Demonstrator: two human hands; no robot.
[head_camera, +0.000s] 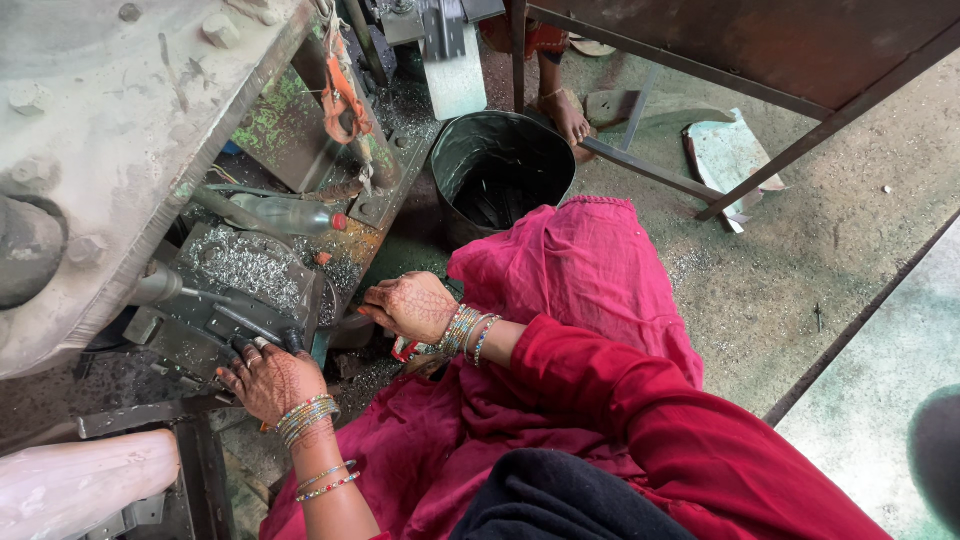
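1. Head view: we note a dark bucket (505, 165) on the floor, contents unclear; a clear bottle (285, 213) lies beside metal shavings (245, 265).
2. Our left hand (272, 380) rests palm-down on the press base (215, 325), fingers spread.
3. Our right hand (410, 305) hovers near, fingers curled together; we cannot tell whether they hold anything.

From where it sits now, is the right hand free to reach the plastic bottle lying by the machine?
Probably yes: the right hand hovers near the machine's edge, and the plastic bottle lies uncovered just beyond, with nothing between them.
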